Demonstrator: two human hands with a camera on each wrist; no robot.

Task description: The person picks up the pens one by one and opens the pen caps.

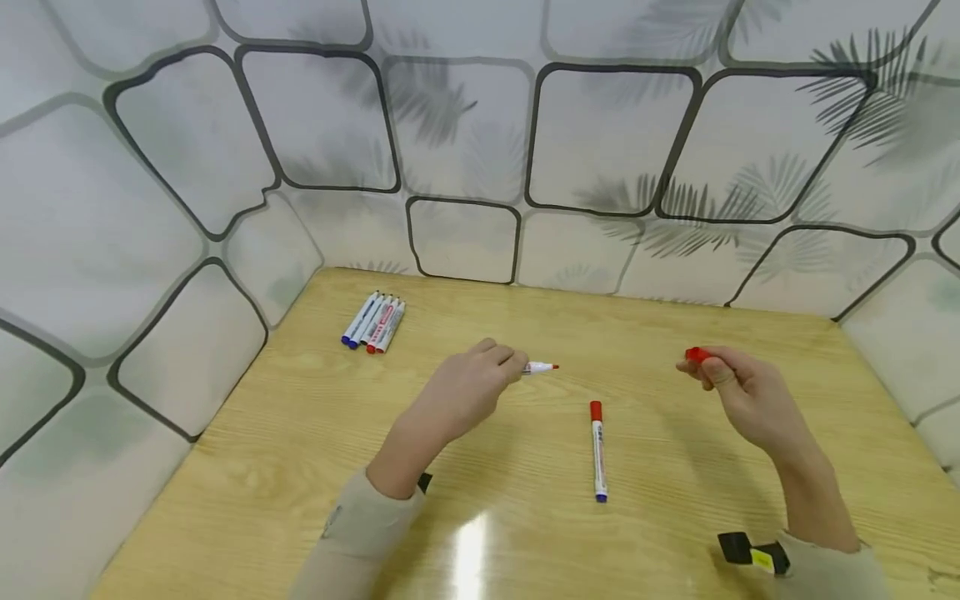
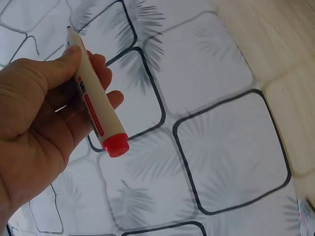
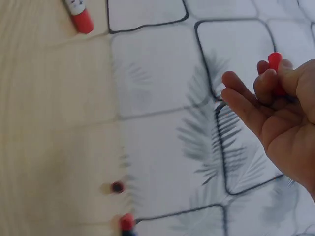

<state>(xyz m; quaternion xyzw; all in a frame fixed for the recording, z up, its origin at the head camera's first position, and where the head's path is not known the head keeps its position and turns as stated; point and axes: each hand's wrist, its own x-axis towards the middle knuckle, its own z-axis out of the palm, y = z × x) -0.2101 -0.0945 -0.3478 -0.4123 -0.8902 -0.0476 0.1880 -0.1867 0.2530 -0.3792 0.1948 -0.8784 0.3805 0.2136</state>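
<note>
My left hand [image 1: 472,383] holds a white marker [image 2: 93,91] between thumb and fingers. Its uncapped tip points right in the head view, and the left wrist view shows a red plug [image 2: 116,145] at its other end. To the right, my right hand [image 1: 757,400] pinches a red marker cap [image 3: 275,61] between thumb and forefinger, the other fingers loosely extended. On the table between the hands lies another white marker [image 1: 598,450], with a red cap on its far end and a blue plug at its near end. Neither hand touches it.
Several white markers [image 1: 375,321], with blue and red ends, lie side by side at the table's back left. The wood-grain table [image 1: 285,467] meets patterned walls [image 1: 465,242] at the back and sides. Black straps [image 1: 753,554] sit by the cuffs.
</note>
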